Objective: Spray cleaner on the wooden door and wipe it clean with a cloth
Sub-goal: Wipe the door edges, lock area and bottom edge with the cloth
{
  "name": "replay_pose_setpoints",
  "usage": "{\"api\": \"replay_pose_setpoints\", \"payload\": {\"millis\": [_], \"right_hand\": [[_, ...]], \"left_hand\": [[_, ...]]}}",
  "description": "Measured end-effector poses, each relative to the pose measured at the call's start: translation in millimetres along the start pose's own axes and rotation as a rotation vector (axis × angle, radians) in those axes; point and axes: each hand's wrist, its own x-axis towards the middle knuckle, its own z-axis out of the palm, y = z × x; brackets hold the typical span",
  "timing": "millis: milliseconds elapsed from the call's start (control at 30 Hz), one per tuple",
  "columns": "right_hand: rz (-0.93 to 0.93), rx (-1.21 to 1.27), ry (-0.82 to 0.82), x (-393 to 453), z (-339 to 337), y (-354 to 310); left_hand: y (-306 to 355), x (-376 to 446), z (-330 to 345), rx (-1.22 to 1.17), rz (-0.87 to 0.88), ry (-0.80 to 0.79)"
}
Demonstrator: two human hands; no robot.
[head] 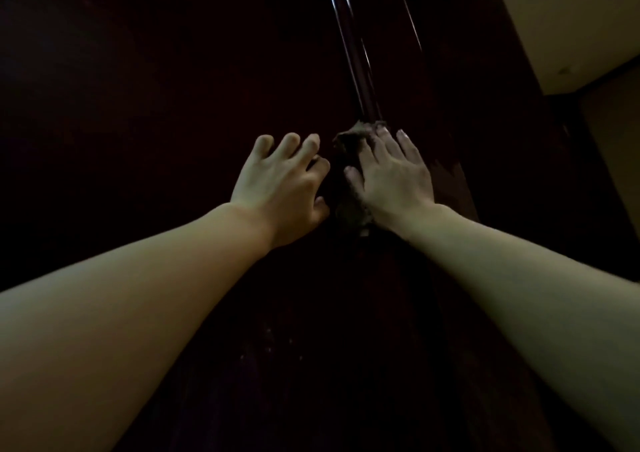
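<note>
The dark wooden door (156,88) fills most of the dim view, with a glossy raised moulding (356,56) running up its middle. My right hand (394,174) lies flat with straight fingers on a dark brownish cloth (349,143) and presses it against the door at the foot of the moulding. Cloth shows above the fingers and below the palm. My left hand (284,181) rests on the door just left of the cloth, fingers spread and slightly bent, holding nothing. No spray bottle is in view.
A pale wall or ceiling (571,18) shows at the upper right beyond the door's edge. Faint light specks dot the door surface (270,344) between my forearms. Everything else is dark wood.
</note>
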Motion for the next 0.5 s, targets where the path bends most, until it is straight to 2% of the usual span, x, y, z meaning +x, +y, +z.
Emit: {"api": "replay_pose_setpoints", "payload": {"millis": [167, 267, 500], "right_hand": [[0.034, 0.065, 0.092, -50, 19, 5], [0.039, 0.059, 0.075, -81, 26, 15], [0.034, 0.138, 0.022, -21, 19, 24]], "left_hand": [[7, 6, 1, 0.0, 0.003, 0.016], [18, 13, 0, 0.02, -0.036, 0.007], [41, 36, -1, 0.027, -0.059, -0.008]]}}
